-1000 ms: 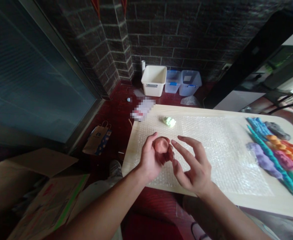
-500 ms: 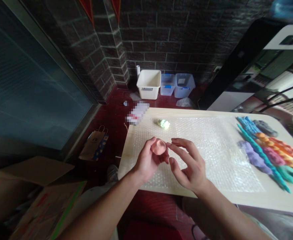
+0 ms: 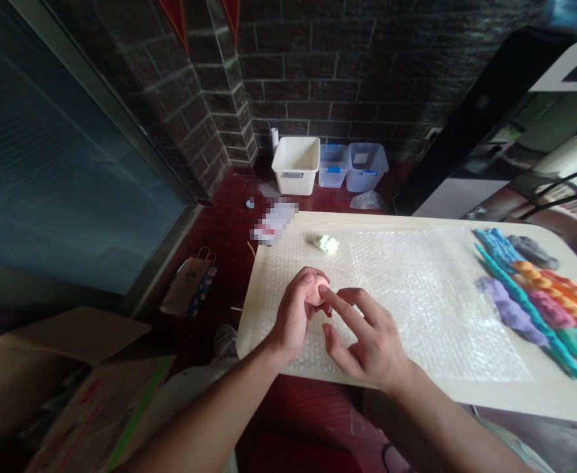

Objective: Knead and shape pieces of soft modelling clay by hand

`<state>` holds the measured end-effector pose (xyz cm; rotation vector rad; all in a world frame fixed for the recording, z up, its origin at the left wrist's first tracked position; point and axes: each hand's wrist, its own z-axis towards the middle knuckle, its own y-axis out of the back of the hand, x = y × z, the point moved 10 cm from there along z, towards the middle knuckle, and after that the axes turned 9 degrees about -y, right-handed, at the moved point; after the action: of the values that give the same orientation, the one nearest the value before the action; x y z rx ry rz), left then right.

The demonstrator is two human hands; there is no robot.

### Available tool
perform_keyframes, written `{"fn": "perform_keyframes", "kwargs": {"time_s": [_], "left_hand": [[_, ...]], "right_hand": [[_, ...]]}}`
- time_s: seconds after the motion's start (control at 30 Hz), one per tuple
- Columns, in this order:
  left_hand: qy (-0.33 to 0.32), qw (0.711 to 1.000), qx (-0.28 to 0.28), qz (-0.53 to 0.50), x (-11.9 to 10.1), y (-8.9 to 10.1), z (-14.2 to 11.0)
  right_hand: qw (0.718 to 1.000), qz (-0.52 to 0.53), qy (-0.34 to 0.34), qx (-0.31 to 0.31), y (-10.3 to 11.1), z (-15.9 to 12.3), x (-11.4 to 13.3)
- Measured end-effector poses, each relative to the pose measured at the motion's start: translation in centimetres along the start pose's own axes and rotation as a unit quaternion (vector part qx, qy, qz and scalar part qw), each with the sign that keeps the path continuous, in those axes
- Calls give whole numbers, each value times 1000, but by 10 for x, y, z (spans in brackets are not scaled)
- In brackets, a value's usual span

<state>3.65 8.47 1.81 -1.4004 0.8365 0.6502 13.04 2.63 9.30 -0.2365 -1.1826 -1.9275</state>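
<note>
1. Clock directions are from the pink lump in my hands. Far left, at 8 o'clock, there's an open cardboard box [image 3: 96, 401], flaps out.
2. At 9, a brown paper bag [image 3: 187, 286] on the dark red floor, well apart from the table [image 3: 554, 397].
3. My left hand [image 3: 291, 318] is at roughly 7 o'clock, fingers curled around the pink lump [image 3: 316, 293] and holding it above the near left part of the table. A white bin [image 3: 296, 164] is on the floor at 12.
4. Also around 12, but way closer, a pale green lump [image 3: 327, 244] sits on the bubble wrap [image 3: 426, 289]. Two clear bins [image 3: 350, 164] are on the floor at 1.
5. My right hand [image 3: 371, 341] is at 4, loosely spread and not gripping anything. One fingertip is on the pink lump, thumb apart from it.
6. Over at 3, right end of the table: a bunch of colored pieces, including a purple piece [image 3: 512, 312], a long teal piece [image 3: 529, 312] and a gray piece [image 3: 533, 251].
</note>
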Motion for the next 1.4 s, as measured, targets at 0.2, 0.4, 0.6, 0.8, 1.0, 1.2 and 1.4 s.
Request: {"fn": "perform_keyframes", "kwargs": {"time_s": [0.2,0.4,0.6,0.8,1.0,1.2,1.4], "left_hand": [[-25,999,0,41,-1,5,-1],[-44,998,-10,51,-5,8,0],[-59,997,-6,40,-10,5,0],[-68,996,-15,51,-10,6,-4],[-73,993,-40,82,-11,9,-7],[-70,993,-46,88,-10,11,-7],[-66,995,-40,68,-12,9,-5]], "right_hand": [[1000,23,-4,18,-6,1,1],[999,32,-2,13,-6,-1,3],[1000,4,-3,17,-9,-3,6],[1000,-28,13,-6,-5,-2,12],[1000,-19,2,-2,-5,0,12],[1000,-9,-7,6,-8,1,12],[1000,8,-2,4,-5,-1,12]]}}
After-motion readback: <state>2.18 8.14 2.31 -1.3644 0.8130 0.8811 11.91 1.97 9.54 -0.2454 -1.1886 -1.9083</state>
